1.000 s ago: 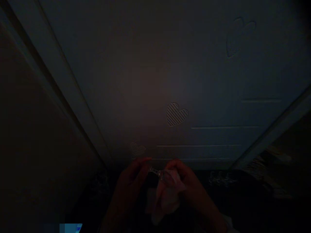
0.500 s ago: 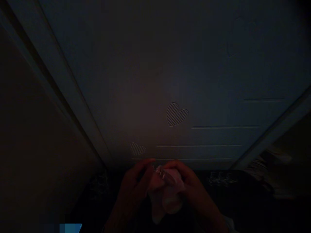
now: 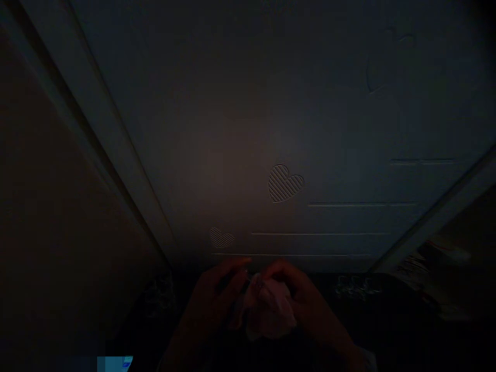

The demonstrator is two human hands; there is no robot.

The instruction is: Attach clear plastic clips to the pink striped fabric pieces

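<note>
Folds of the pinkish cloth had shifted over the past second, covering more of the clear piece. Cloth hung low at centre, between the hands. Right hand pinched it; left hand had its fingertips at the clear piece (too dark to tell whether gripping). Beyond stood a pale panel bearing grooved hearts.

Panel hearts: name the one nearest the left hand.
The small striped heart, just above the left hand; the larger striped heart and faint heart sit higher.
</note>
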